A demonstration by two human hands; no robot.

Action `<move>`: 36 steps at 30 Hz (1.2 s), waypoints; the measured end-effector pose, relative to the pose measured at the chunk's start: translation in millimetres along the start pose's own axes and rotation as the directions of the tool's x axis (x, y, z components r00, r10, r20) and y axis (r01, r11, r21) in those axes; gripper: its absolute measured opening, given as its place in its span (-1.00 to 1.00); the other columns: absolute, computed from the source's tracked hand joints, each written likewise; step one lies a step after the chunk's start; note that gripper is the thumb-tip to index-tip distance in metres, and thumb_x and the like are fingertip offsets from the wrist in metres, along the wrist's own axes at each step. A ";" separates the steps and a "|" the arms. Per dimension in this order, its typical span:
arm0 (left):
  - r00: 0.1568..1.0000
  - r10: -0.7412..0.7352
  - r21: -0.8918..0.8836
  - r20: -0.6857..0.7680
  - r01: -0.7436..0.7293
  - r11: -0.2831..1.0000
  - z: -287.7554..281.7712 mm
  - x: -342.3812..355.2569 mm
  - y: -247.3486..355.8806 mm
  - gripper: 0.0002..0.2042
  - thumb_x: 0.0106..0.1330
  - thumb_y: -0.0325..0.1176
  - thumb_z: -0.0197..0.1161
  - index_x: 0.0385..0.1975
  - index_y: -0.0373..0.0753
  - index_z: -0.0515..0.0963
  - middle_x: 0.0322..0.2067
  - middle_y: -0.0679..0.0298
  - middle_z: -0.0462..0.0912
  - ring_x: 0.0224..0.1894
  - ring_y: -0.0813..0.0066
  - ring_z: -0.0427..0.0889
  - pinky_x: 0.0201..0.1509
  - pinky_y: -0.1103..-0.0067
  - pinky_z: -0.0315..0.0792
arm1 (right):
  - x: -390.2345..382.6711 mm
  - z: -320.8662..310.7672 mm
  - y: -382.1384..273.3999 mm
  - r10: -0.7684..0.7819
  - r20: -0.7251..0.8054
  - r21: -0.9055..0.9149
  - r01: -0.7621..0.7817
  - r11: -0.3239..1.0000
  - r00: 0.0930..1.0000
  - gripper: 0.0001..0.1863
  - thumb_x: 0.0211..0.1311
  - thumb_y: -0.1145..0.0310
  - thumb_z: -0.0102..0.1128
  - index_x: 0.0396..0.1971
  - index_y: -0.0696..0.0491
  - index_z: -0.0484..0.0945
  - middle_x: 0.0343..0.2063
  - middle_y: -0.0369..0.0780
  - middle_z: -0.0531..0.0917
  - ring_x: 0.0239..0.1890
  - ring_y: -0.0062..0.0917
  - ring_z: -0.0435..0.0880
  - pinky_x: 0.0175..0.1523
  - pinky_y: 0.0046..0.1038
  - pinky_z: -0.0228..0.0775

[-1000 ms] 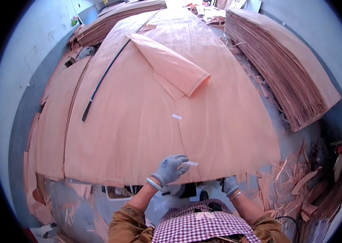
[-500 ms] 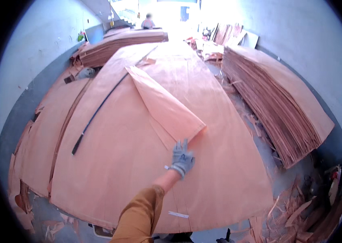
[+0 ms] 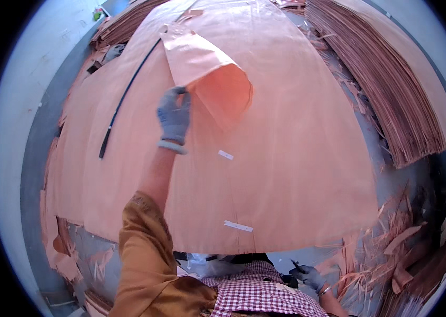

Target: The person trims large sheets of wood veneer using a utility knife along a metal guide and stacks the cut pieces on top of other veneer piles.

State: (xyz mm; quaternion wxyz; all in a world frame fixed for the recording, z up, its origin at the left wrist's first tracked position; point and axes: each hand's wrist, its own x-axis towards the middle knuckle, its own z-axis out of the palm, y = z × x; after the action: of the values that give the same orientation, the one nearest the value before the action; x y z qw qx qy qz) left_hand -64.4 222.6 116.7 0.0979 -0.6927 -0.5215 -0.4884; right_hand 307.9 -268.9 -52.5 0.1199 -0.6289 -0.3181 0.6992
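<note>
Curled veneer sheet (image 3: 202, 57): thin, smooth, pinkish wood, bent into a flared cone atop the broad, faintly grained veneer panel (image 3: 291, 174). Left grip (image 3: 174, 117), grey-gloved, pinches the sheet's near-left edge. White rectangular strips (image 3: 238, 226) lie nearer. Right grip (image 3: 309, 277), beyond the panel's near edge, encloses a slim dark tool (image 3: 295, 264). Far right: rough-edged, layered veneer stack (image 3: 386, 79).
</note>
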 end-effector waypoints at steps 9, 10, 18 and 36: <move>0.609 -0.624 -0.578 -0.490 0.309 0.755 -264.8 -40.3 -160.5 -0.87 0.26 -0.57 0.18 -0.21 -0.36 0.50 -0.28 0.28 0.54 -0.27 0.50 0.51 -0.23 0.59 0.48 | 19.9 21.6 -40.0 -0.374 0.465 -0.073 0.456 0.887 0.802 -0.70 0.28 0.38 0.14 -0.01 0.12 0.53 -0.20 -0.29 0.63 -0.14 -0.61 0.52 0.03 -0.55 0.36; 0.548 -0.690 -0.624 -0.472 0.346 0.701 -301.7 -62.1 -195.1 -0.87 0.26 -0.57 0.18 -0.21 -0.37 0.50 -0.31 0.26 0.54 -0.27 0.45 0.52 -0.20 0.57 0.50 | 22.5 32.1 -45.5 -0.385 0.490 -0.032 0.458 0.888 0.782 -0.70 0.29 0.39 0.13 0.00 0.11 0.53 -0.17 -0.30 0.63 -0.12 -0.62 0.51 0.04 -0.55 0.35; 0.117 -0.951 -0.870 -0.286 0.385 0.309 -462.1 -266.3 -361.1 -0.93 0.22 -0.46 0.08 -0.48 -0.19 0.48 -0.50 0.37 0.45 -0.40 0.56 0.43 -0.38 0.60 0.39 | 24.9 161.8 -106.1 -0.362 0.374 -0.065 0.413 0.908 0.854 -0.69 0.35 0.28 0.11 -0.02 0.12 0.57 -0.19 -0.35 0.65 -0.16 -0.71 0.51 -0.02 -0.60 0.36; 0.790 -0.392 0.346 0.471 0.243 0.906 -452.6 -311.7 -170.7 -0.46 0.10 -0.45 0.24 0.17 -0.16 0.38 0.00 -0.09 0.42 -0.02 -0.04 0.44 0.03 0.21 0.35 | 42.0 255.9 -170.7 -0.407 0.381 -0.065 0.463 0.884 0.831 -0.64 0.35 0.31 0.08 0.09 0.12 0.47 -0.16 -0.28 0.66 -0.29 -0.67 0.60 -0.33 -0.65 0.39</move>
State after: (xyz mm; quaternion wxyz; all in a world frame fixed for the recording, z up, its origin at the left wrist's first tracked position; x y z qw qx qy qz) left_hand -457.6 -190.2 38.1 -0.0416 -0.6819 -0.6987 -0.2124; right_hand 16.1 -189.0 17.1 0.1675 -0.4098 -0.5224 0.7288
